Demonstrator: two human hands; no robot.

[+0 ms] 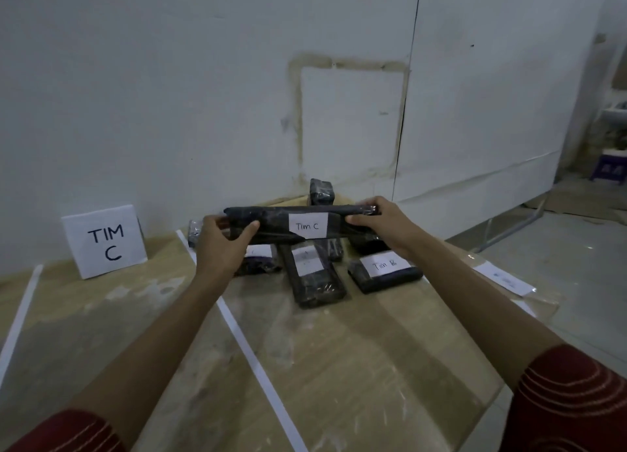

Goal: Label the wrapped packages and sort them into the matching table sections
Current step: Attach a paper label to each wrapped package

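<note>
- Black plastic wraps the long package (271, 226), seen from the head camera; it hangs level above the pile, clear of the table (373, 367); its white label (308, 226) reads "Tim C".
- The left hand (224, 244) curls round one end, thumb in front; the right hand (383, 222) pinches the other end, fingers over the top; neither is slack.
- The matching place, I judge, is left of the white tape line (247, 343), by the "TIM C" sign (105, 243); a drop short of the line would missort it.
- The grip sits only at the ends; the slick wrap could slide from the fingers on the swing leftward.
- The label's lower corner looks cut or folded; a rubbing thumb might lift it.
- Below lie a package marked "Tim B" (386, 272) and a longer one (315, 278) whose writing is too faint to read; a low sweep could drag them.
- An upright package (321, 192) stands just behind; a backward nudge may topple it.
- The sign is light paper; a careless set-down beside it could knock it over.
- A paper slip (502, 280) lies near the right edge.
</note>
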